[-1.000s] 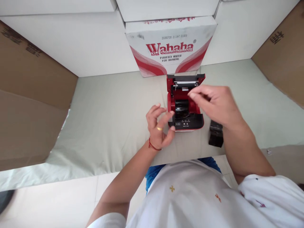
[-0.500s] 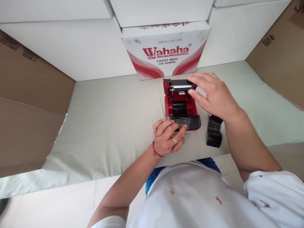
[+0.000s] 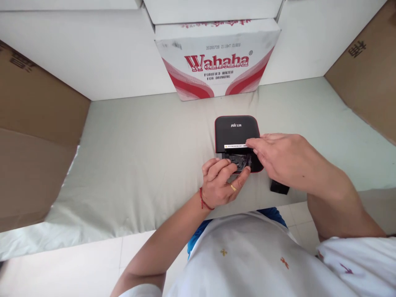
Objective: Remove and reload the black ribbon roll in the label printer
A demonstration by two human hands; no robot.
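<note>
A small black and red printer (image 3: 236,132) rests on the cloth-covered table, its black lid folded down over the body. My right hand (image 3: 280,159) is at the lid's right front corner, with its fingers extended together and their tips on the lid's front edge by a white label strip. A piece of shiny black film (image 3: 239,161) lies across the front of the printer, coming from under the lid. My left hand (image 3: 221,179) holds this film at the front, its fingers and thumb on either side. Inside the printer, the roll is hidden by the lid.
Another folded black strip (image 3: 279,187) lies right of the printer, partly under my right wrist. Behind stands a Wahaha carton (image 3: 218,78) against white boxes (image 3: 102,53). Brown cardboard boxes (image 3: 37,165) flank the table at both sides. The table's front edge is close to my body.
The printer's raised lid has come down towards me and now covers the red inside and the black roll. My right hand moved down with it; my left hand stayed at the front.
</note>
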